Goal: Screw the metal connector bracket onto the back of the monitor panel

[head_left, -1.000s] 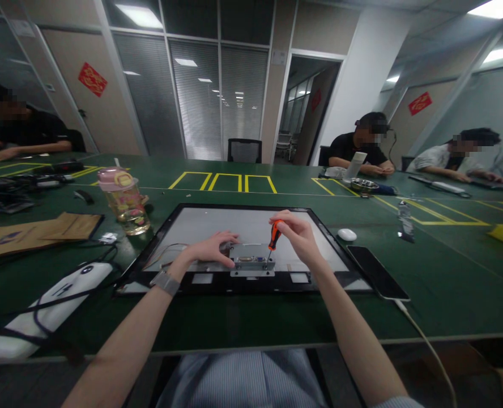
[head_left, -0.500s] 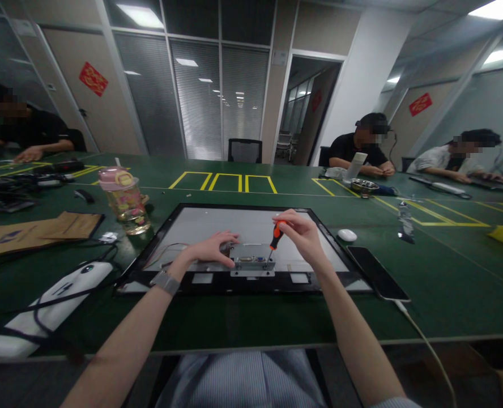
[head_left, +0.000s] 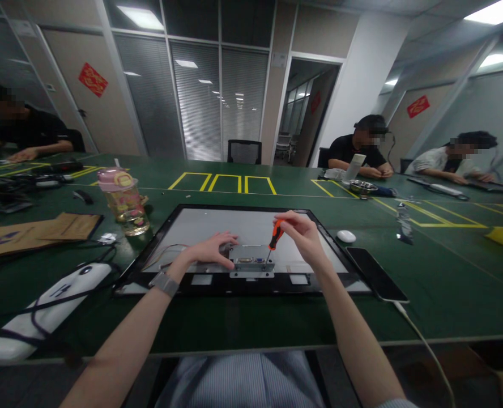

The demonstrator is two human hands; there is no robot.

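A black-framed monitor panel lies face down on the green table, its grey back up. A small metal bracket with ports sits near its front edge. My left hand rests flat on the panel, fingers spread, touching the bracket's left end. My right hand pinches an orange-handled screwdriver, held upright with its tip on the bracket's right side. Thin wires run across the panel to the left of my left hand.
A black phone with a white cable lies right of the panel, a small white object behind it. A pink-lidded bottle, brown cardboard and a white device with black straps lie at left. Other people sit at the table's far sides.
My right hand shifted slightly on the screwdriver handle, fingers turning it; the tip stays on the bracket. My left hand has not moved.
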